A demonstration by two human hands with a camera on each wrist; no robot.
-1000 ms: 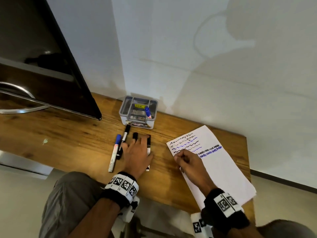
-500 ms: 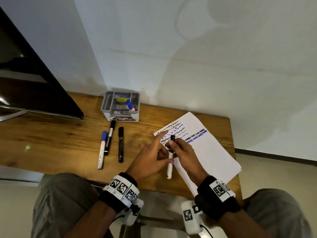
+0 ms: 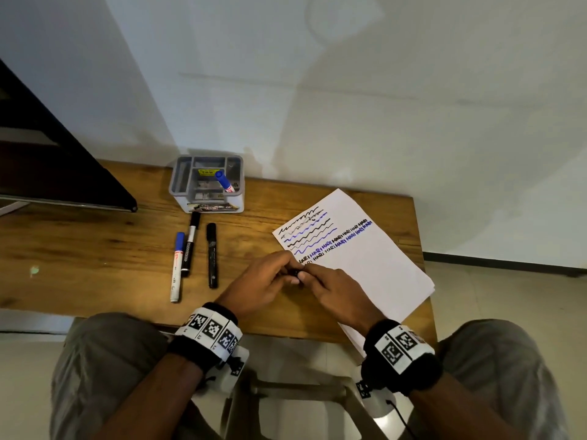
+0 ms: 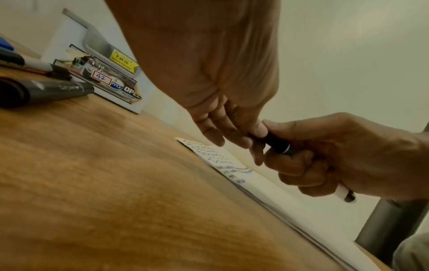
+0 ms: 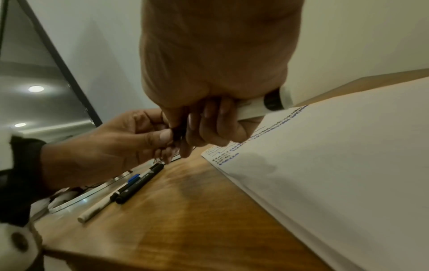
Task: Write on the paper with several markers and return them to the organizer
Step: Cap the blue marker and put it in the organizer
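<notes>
Two hands meet over the wooden worktop (image 3: 95, 249), at the near-left corner of the paper (image 3: 374, 268). The paper lies at the right, already carrying black and blue wavy lines and rows of lettering at its far end. The grey organizer (image 3: 178, 182) stands at the back by the wall; one blue-capped marker (image 3: 224, 181) stands in it. Three loose markers lie side by side left of the hands: blue-capped white marker (image 3: 176, 268), slim black-and-white marker (image 3: 190, 246), all-black marker (image 3: 212, 254).

Right hand (image 3: 336, 290): fingers wrapped round the white barrel of the held marker (image 4: 278, 143), tail end sticking out behind the palm. Left hand (image 3: 260, 287): thumb and fingertips pinching the black cap end of the same marker.

Judged step: uncapping this marker before writing. Cap looks seated, or nearly so; cannot tell for certain.

Next move calls for a straight pull along the barrel, right hand steady, then the tip down on bare paper below the existing lettering. Return of the markers is not yet done.
</notes>
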